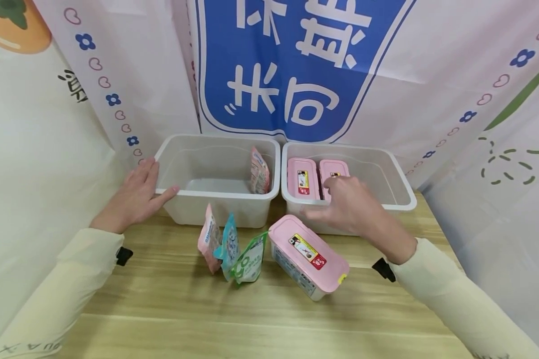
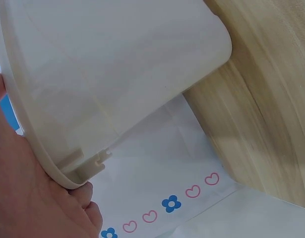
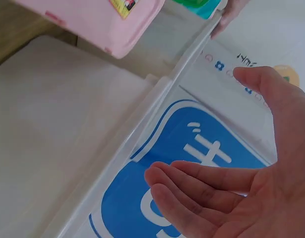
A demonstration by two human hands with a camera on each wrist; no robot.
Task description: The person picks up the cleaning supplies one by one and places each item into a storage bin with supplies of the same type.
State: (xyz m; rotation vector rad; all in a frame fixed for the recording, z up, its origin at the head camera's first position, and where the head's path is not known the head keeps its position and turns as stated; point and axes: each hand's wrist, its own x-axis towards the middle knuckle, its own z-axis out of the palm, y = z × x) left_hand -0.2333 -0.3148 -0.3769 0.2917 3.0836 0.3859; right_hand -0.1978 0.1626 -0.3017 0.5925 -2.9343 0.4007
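Observation:
My left hand (image 1: pixel 136 194) grips the front left corner of a white plastic bin (image 1: pixel 220 195); its bent fingers hug the rim in the left wrist view. Inside that bin a pink pouch (image 1: pixel 260 172) leans on the right wall. Above the front of a second white bin (image 1: pixel 386 205) is my right hand (image 1: pixel 348 204), its thumb spread from loosely bent fingers, holding nothing in the right wrist view. Two boxes with pink lids (image 1: pixel 303 177) stand in this bin, one partly behind the hand. Another pink-lidded box (image 1: pixel 310 254) sits on the table, turned at an angle.
In front of the left bin stand a pink pouch (image 1: pixel 209 242), a blue pouch (image 1: pixel 230 244) and a green-and-white pouch (image 1: pixel 251 262) on the wooden table (image 1: pixel 184 319). A printed cloth (image 1: pixel 368 104) hangs right behind both bins and along the sides.

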